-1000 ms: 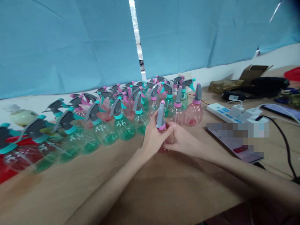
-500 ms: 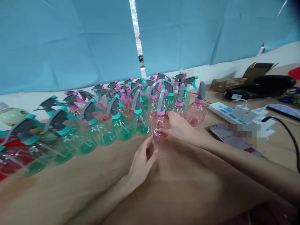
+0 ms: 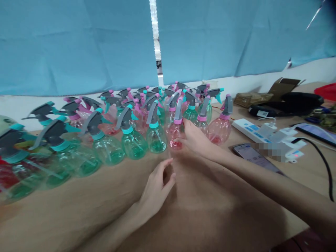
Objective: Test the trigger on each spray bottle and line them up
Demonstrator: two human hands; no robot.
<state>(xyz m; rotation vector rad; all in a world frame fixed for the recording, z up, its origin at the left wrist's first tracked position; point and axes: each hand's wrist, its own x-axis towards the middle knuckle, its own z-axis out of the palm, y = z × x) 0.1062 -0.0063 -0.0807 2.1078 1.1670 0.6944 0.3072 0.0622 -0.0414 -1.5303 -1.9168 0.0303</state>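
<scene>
A pink spray bottle (image 3: 175, 134) with a grey trigger head stands upright at the front of a crowded group of bottles. My right hand (image 3: 195, 138) grips its right side, thumb low on the front and fingers partly hidden behind it. My left hand (image 3: 159, 183) hovers over the table just in front, fingers curved and apart from the thumb, holding nothing. To the left of the pink bottle stands a green spray bottle (image 3: 156, 140), with another green bottle (image 3: 133, 145) beside that. A second pink bottle (image 3: 219, 129) is beyond my right hand.
More green and pink bottles fill the left and back of the table (image 3: 105, 203). On the right lie a phone (image 3: 254, 157), a white power strip (image 3: 248, 129) with plugged-in chargers and a black cable (image 3: 321, 157). Behind are a cardboard box (image 3: 283, 87) and a blue curtain (image 3: 78, 45).
The pink bottle and my right hand have shifted slightly away from me, into line with the green bottles. My left hand has come apart from the bottle's base. The view has turned a little.
</scene>
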